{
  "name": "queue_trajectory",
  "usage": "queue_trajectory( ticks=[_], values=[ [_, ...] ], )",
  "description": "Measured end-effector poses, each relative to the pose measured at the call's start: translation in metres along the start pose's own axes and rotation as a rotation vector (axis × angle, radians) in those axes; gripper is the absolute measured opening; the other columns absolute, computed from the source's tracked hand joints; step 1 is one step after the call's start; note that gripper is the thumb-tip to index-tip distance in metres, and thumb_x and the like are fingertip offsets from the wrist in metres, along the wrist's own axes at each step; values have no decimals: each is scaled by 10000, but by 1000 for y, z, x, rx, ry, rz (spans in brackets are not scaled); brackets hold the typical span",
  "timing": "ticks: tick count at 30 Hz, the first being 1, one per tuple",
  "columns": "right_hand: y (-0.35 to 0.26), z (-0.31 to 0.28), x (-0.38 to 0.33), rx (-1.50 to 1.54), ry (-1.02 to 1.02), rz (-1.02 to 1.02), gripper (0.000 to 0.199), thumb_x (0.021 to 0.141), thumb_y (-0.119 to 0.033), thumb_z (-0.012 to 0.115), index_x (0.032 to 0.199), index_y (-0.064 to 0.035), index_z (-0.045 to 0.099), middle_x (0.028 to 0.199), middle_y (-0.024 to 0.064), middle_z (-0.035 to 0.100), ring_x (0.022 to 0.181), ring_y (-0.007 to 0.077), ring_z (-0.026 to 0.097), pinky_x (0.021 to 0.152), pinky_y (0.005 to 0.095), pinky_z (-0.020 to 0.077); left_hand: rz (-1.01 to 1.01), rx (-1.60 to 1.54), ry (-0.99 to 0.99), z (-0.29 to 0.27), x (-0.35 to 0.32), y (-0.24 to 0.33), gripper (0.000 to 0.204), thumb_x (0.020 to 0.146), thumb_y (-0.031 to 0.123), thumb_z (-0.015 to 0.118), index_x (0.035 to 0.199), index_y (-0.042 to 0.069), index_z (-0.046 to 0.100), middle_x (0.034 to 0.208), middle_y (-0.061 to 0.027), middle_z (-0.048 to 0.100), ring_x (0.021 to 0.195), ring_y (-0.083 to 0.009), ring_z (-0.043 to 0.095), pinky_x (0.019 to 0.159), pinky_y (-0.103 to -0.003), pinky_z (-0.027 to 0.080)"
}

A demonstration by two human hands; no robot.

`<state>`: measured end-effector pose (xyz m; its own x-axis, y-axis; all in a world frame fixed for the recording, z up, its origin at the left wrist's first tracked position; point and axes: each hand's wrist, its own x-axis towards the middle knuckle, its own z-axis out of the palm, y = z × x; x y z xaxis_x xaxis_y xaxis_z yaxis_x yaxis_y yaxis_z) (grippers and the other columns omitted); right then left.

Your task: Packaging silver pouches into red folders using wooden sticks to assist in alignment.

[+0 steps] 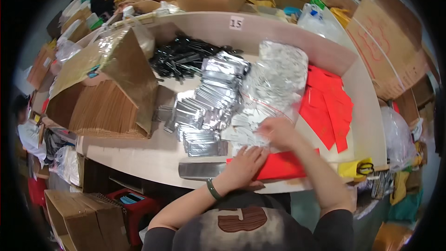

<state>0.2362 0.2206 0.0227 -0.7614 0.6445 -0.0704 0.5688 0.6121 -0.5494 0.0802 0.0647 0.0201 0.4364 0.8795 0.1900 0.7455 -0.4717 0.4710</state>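
Observation:
My left hand point(248, 163) lies over a flat red piece point(283, 165), perhaps a pouch, at the table's near edge. Its fingers rest on top and the thumb shows below, gripping it. A flat silver pack point(200, 170) lies beside that wrist, its right end hidden by the hand. My right hand point(278, 132) is over a spread of white paper slips point(241, 128), fingertips drawn together; whatever they pinch is too small to make out. Rows of silver-wrapped flat packs point(216, 93) lie left of the slips. More flat red pieces point(327, 107) lie at the right.
A cardboard box point(134, 69) full of brown card stands on the table's left. Behind the packs is a pile of black utensil-like pieces point(186, 56). A clear bag of white slips point(281, 69) lies mid-table. A low wall point(204, 25) borders the far side; a yellow item point(353, 168) is at the right edge.

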Motion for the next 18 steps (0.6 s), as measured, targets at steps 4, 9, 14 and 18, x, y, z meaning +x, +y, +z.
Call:
queue_trajectory(
  ticks=[4, 9, 14, 18],
  values=[
    [-36, 48, 38, -286, -98, -186, 226, 773, -238, 694, 872, -36, 666, 912, 199, 643, 887, 388, 630, 777, 481, 517, 109, -23, -19, -12, -18, 5, 853, 749, 500, 736, 1369, 5, 424, 1323, -207, 475, 1246, -367, 461, 1055, -489, 358],
    [-33, 63, 24, -441, -138, -108, 284, 767, -211, 691, 994, -55, 623, 986, 150, 634, 903, 356, 644, 741, 475, 527, -51, 100, 396, -60, -92, -59, 457, 796, 281, 748, 1191, 90, 619, 1183, -133, 629, 1066, -318, 613, 921, -437, 489],
    [-14, 60, 7, -220, 102, 1, 223, 742, -218, 738, 878, -60, 658, 832, 137, 639, 834, 327, 637, 718, 447, 511, -792, 469, 840, -182, -160, -134, 217, 783, 180, 697, 944, 36, 688, 926, -175, 666, 875, -361, 637, 748, -425, 521],
    [-46, 64, 17, -36, 192, -129, 131, 747, -209, 733, 795, -92, 700, 785, 133, 630, 810, 328, 624, 718, 431, 502, -1082, 488, 449, -196, -183, -196, 148, 780, 161, 643, 862, 47, 688, 899, -182, 659, 834, -387, 635, 715, -462, 520]
  ],
)
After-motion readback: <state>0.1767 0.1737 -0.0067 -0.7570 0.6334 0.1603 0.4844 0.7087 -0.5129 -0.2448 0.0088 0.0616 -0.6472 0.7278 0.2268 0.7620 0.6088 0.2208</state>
